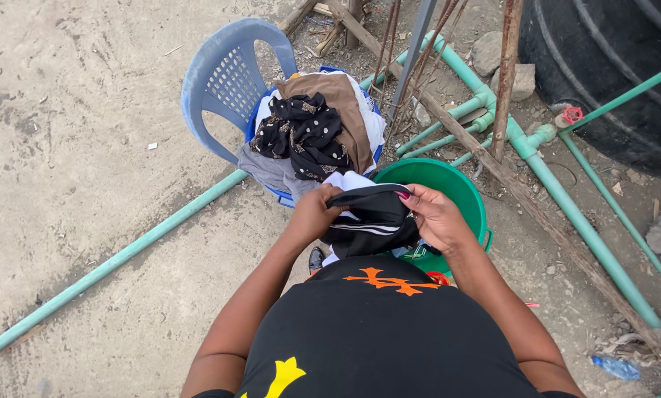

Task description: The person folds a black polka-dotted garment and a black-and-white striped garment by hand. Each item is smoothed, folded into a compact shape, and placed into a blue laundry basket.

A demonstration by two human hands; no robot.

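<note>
- A black garment (371,221) with thin white stripes is held bunched between both hands, just above the near rim of a green bucket (459,193) and close in front of the person's body.
- The left hand (317,214) is closed round the garment's left side, with the fingers curled under the cloth; the right hand (435,215) pinches the upper right edge between thumb and fingertips.
- The garment is judged to be soft and limp: it folds and sags wherever it is unsupported, so no stiffness is to be expected from it.
- Whether it is wet cannot be told; if it is, it would be heavier and would cling.
- It is judged not to be fragile. A secure hold is best taken on a gathered fold or along a hem, since a single loose layer would slip or stretch.
- In look, the cloth is dark and slightly glossy. Paler cloth, white and light blue, shows beneath it and appears to hang towards the bucket.
- Beyond the bucket, a blue plastic chair (223,70) stands on the sandy ground and carries a heap of clothes (312,129) in black patterned, brown, white and grey.
- Green pipes (559,195) run across the ground to the right, beside a black tank (610,66).
</note>
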